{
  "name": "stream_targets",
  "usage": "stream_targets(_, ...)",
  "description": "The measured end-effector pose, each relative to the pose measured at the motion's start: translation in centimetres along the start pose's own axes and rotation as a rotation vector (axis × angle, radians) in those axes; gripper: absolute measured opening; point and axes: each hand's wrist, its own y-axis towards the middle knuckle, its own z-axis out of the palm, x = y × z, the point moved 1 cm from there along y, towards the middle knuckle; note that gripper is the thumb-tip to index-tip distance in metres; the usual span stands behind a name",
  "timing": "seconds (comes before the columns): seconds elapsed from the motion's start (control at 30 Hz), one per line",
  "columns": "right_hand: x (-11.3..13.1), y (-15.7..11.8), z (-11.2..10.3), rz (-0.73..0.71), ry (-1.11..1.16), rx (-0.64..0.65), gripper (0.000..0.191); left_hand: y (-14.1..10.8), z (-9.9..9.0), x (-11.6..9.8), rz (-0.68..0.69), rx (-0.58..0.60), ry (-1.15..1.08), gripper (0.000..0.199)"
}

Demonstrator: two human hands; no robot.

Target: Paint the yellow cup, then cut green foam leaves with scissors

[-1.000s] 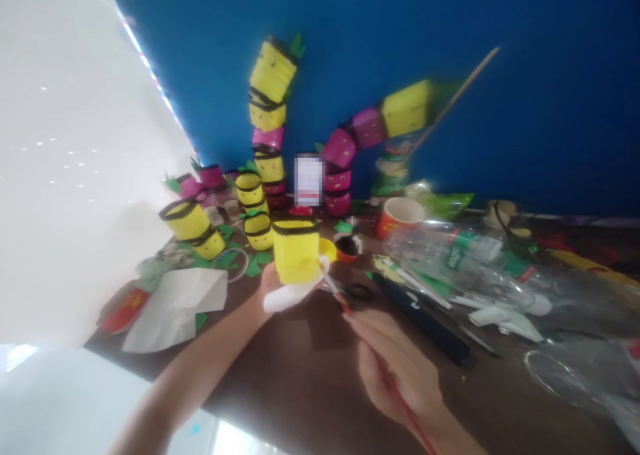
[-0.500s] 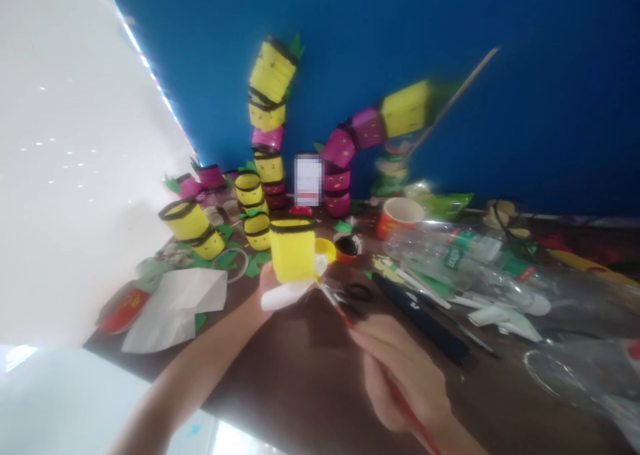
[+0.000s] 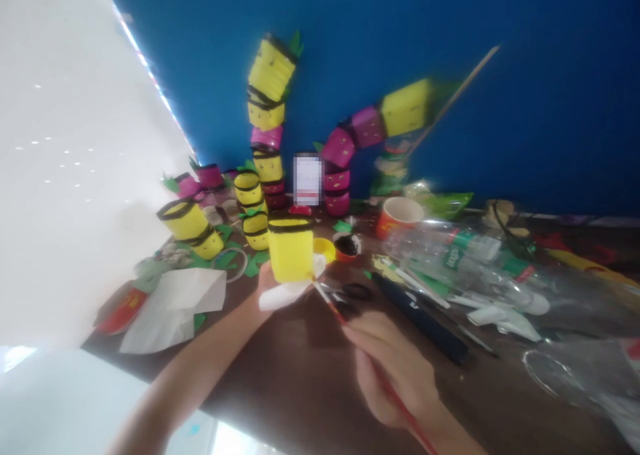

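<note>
My left hand [image 3: 265,282] is closed around a yellow cup [image 3: 291,254] with a black rim, held upright above the table. White tissue [image 3: 285,295] lies between that hand and the cup's base; most of my fingers are hidden behind them. In my right hand [image 3: 395,362] is a thin red paintbrush [image 3: 336,313], gripped like a pen. Its tip meets or nearly meets the lower right edge of the cup. Just beyond the cup stand a small container of yellow paint [image 3: 325,248] and another of black paint [image 3: 347,247].
Scissors [image 3: 356,292] and a dark blue tool or case [image 3: 420,318] lie right of the cup. Clear plastic bottles [image 3: 450,255] and a paper cup [image 3: 400,216] crowd the right. Painted yellow and purple cups [image 3: 270,168] line the blue wall. White paper [image 3: 175,308] lies left.
My right hand and the brush have shifted slightly left, the tip staying by the cup's lower right edge. The cup stays in my left hand, almost unmoved.
</note>
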Motion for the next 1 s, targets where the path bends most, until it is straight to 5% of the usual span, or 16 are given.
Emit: stream_targets(1.0,-0.11,0.02,-0.08,0.008,0.015,-0.009,0.030,0.14,-0.50,-0.04,0.021,0.076,-0.003,0.068)
